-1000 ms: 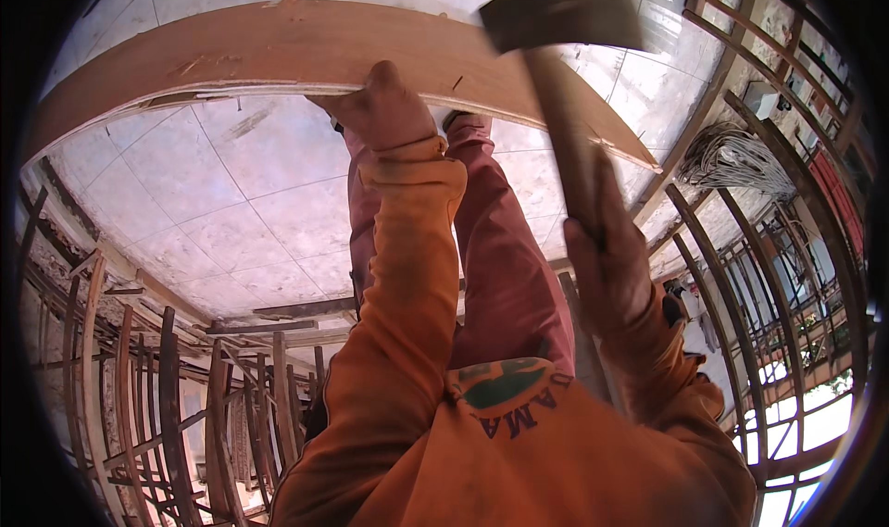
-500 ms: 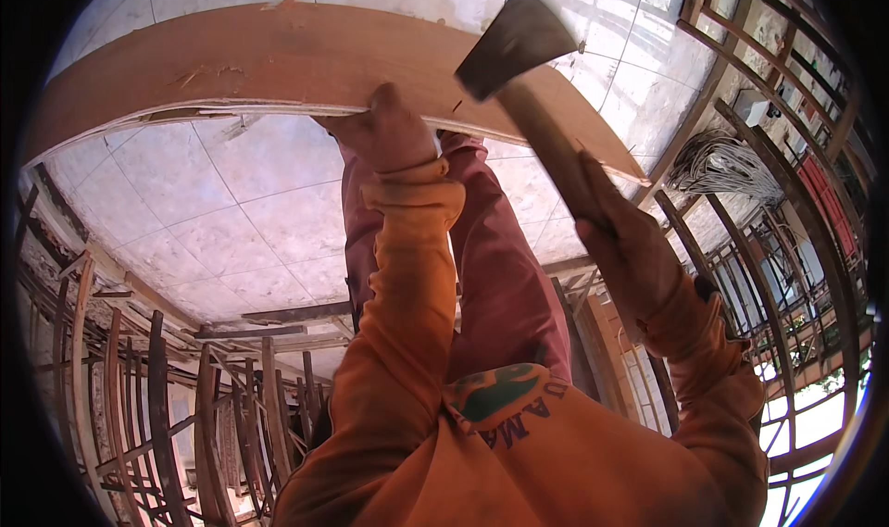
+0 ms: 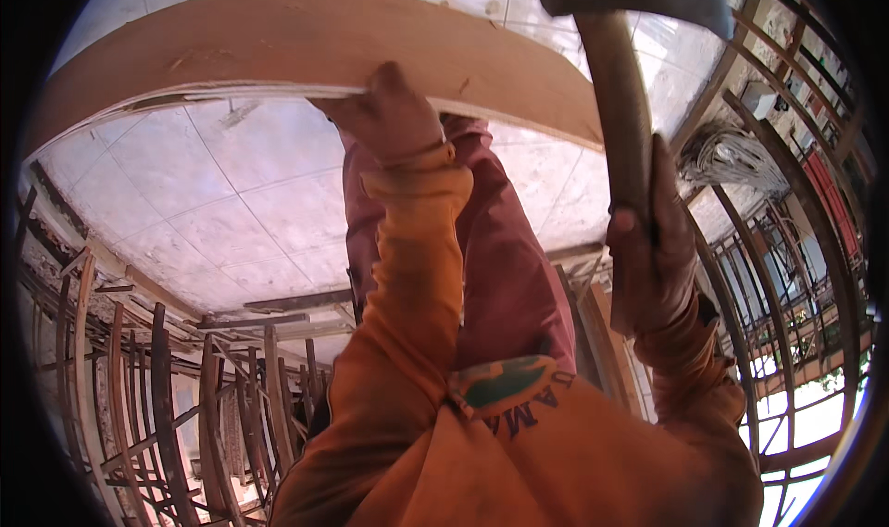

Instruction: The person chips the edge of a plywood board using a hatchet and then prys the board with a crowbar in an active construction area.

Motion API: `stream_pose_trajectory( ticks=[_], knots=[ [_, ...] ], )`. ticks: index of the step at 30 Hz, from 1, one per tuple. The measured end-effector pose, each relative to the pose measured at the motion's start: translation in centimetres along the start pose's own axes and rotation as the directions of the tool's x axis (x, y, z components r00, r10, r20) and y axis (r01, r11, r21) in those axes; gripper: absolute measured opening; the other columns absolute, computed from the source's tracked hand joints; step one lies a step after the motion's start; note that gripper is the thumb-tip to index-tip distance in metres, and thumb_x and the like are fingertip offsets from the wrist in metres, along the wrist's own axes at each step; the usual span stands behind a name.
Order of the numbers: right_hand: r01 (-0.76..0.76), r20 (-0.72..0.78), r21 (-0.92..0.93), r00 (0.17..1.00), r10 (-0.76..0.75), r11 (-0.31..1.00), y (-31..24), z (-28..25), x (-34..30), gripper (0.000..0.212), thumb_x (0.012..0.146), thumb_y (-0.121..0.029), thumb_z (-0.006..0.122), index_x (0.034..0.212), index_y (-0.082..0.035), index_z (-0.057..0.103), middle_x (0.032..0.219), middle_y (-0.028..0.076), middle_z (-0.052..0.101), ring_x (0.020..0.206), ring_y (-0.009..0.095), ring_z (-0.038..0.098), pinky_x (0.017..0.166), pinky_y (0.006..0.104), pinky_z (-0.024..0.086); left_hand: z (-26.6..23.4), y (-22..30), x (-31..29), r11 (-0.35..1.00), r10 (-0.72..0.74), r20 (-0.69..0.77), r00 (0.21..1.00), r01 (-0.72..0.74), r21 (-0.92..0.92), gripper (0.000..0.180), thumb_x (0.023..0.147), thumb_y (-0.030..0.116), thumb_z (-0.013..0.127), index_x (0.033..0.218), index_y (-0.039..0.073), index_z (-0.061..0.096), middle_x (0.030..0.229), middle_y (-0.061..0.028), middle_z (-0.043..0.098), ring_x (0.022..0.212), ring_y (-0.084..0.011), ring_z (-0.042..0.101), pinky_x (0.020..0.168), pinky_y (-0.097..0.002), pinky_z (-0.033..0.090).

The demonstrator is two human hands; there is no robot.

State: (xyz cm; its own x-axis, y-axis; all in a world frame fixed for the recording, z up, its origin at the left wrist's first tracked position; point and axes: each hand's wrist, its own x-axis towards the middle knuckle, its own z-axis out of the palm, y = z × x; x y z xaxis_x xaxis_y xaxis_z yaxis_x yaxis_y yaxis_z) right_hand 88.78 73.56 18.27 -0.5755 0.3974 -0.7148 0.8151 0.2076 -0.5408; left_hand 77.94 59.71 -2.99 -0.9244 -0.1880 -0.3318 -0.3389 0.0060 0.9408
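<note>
A long, reddish-brown wooden board [image 3: 296, 41] stretches across the far part of the head view, its near edge pale and splintered. My left hand [image 3: 396, 119] is closed on that near edge, around the board's middle, with the thumb on top and the fingers hidden beneath. On the right, my right hand [image 3: 656, 249] wraps round the wooden handle of an axe [image 3: 619, 101]. The axe's dark metal head is up at the top edge of the picture, partly cut off. It appears apart from the board, and its handle hides the board's right end.
Pale tiled floor [image 3: 218, 203] lies under the board, and my legs in reddish trousers [image 3: 505, 249] stand near its middle. Wooden frames [image 3: 162, 397] crowd the lower left, with more bars along the right. A coil of pale cable [image 3: 736, 159] rests at the right.
My right hand has swung the axe up and to the right, away from above the board. The board and my left hand have shifted slightly upward in the picture.
</note>
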Motion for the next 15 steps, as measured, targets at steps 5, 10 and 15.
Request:
stream_pose_trajectory(
  ticks=[5,10,15],
  knots=[
    [0.017,0.235,-0.142,0.972,0.017,0.990,2.1,1.3,0.7,0.057,0.090,-0.009,0.054,0.142,-0.001,0.034,0.102,0.026,0.060,0.091,0.043,0.060,0.078,0.0435,0.050,0.7,1.3,0.0,0.974,-0.129,0.004,0.992,0.128,-0.186,0.060,0.075,0.002,0.056,0.131,-0.001,0.035,0.122,-0.0114,0.049,0.104,-0.0229,0.050,0.096,-0.0354,0.040],
    [0.176,0.051,-0.167,0.984,-0.169,0.970,0.3,-0.4,0.7,0.055,0.092,-0.009,0.051,0.142,0.007,0.031,0.124,0.030,0.054,0.110,0.038,0.059,0.090,0.0384,0.048,-0.1,-0.4,0.5,0.999,0.034,0.017,0.999,-0.034,-0.030,0.059,0.077,0.005,0.057,0.132,0.000,0.035,0.122,-0.0112,0.049,0.103,-0.0229,0.050,0.095,-0.0360,0.041],
    [0.096,0.332,-0.296,0.943,0.008,0.950,0.8,0.4,0.8,0.054,0.092,-0.008,0.050,0.142,0.005,0.032,0.121,0.027,0.055,0.113,0.038,0.056,0.092,0.0377,0.046,0.3,0.1,0.3,0.993,-0.006,-0.028,1.000,0.003,-0.118,0.067,0.075,0.018,0.069,0.131,-0.001,0.037,0.118,-0.0114,0.050,0.101,-0.0216,0.049,0.094,-0.0353,0.041]
  ],
)
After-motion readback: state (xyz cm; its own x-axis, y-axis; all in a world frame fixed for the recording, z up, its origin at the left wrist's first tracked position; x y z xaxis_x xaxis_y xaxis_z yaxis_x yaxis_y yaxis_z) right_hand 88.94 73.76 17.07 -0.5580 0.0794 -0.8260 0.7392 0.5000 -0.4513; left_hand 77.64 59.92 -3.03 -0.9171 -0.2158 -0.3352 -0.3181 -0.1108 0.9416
